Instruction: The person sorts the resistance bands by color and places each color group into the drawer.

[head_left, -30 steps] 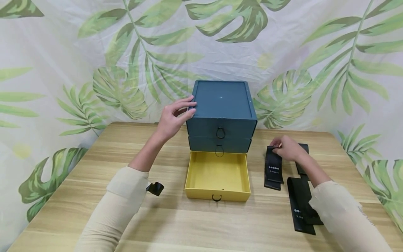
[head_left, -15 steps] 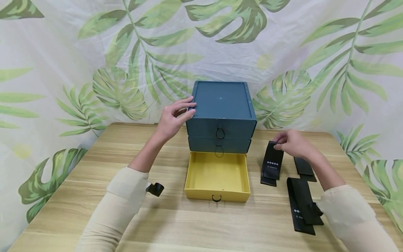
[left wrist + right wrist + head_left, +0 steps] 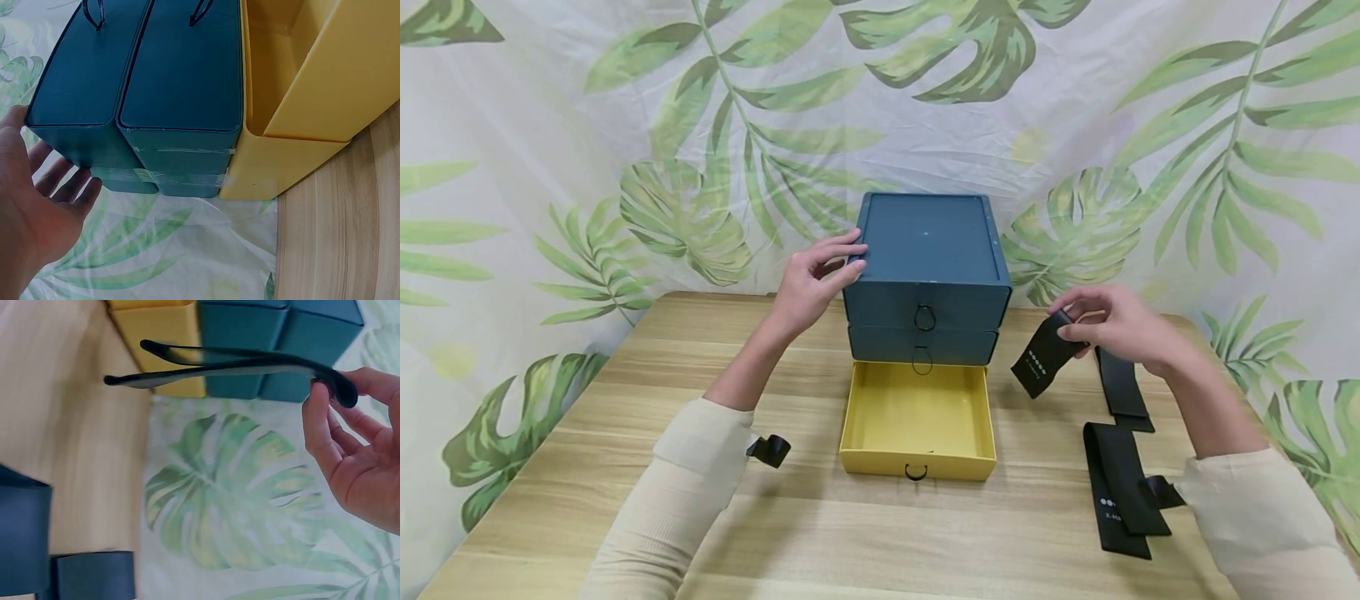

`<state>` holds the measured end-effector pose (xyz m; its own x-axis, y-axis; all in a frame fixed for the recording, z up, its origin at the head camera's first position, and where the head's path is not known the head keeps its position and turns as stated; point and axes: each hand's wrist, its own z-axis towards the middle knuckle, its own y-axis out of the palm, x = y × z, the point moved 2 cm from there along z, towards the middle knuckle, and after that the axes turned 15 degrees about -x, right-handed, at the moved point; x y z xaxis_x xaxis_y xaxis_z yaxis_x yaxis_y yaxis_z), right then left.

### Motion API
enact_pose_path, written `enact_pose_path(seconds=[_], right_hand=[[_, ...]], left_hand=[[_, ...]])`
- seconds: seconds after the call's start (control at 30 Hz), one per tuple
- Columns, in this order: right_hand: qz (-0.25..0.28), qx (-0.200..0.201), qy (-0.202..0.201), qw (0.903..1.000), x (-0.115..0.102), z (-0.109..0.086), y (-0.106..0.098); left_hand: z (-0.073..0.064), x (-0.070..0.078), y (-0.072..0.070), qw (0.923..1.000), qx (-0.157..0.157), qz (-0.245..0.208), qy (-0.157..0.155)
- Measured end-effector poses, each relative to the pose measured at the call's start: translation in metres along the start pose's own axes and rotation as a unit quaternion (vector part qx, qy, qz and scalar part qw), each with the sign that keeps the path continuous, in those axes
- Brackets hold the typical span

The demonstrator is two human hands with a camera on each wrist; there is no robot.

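My right hand pinches the folded end of a black resistance band printed "X-Heavy", holding it off the table right of the drawers. In the right wrist view the band hangs doubled from thumb and fingers. My left hand touches the left upper edge of a blue drawer box, its fingers spread along the side in the left wrist view. Below the two blue drawers, a yellow drawer is pulled out, with nothing large inside. Two more black bands, one farther back and one nearer, lie folded at the right.
The drawer stack stands at the back of a wooden table, before a leaf-patterned cloth. Black loops hang on the drawer fronts. Black straps stick out at both sleeves, the left one above the table.
My right hand has lifted the resistance band from the table, moving up and slightly right. The band now tilts with its lower end toward the drawers. My left hand stays put.
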<state>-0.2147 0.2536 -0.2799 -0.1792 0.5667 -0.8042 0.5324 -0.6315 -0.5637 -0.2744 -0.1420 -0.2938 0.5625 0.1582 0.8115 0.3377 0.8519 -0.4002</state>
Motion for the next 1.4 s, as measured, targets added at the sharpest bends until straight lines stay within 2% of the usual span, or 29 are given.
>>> enact_pose_path(seconds=[0.3,0.47,0.8,0.93,1.13,1.4], right_hand=[[-0.043,0.006,-0.009,0.9990,-0.027,-0.014,0.001],[-0.050,-0.003,-0.025,0.9984,-0.040,-0.022,0.003],[-0.048,-0.027,-0.082,0.9951,-0.061,-0.028,0.014],[-0.043,-0.041,-0.100,0.9932,-0.067,-0.027,0.021],[-0.005,-0.042,-0.122,0.9916,-0.076,-0.019,0.036],[0.050,-0.050,-0.160,0.9846,-0.079,0.012,0.075]], left_hand=[[-0.001,0.000,0.001,1.0000,0.002,0.002,-0.006],[0.000,-0.001,0.002,1.0000,0.004,0.008,-0.004],[-0.001,0.000,0.003,1.0000,0.007,-0.001,0.005],[-0.002,0.001,0.005,0.9999,0.010,-0.001,0.007],[-0.003,0.000,0.006,0.9998,0.014,0.000,0.010],[-0.002,-0.001,0.005,0.9997,0.018,-0.008,0.010]])
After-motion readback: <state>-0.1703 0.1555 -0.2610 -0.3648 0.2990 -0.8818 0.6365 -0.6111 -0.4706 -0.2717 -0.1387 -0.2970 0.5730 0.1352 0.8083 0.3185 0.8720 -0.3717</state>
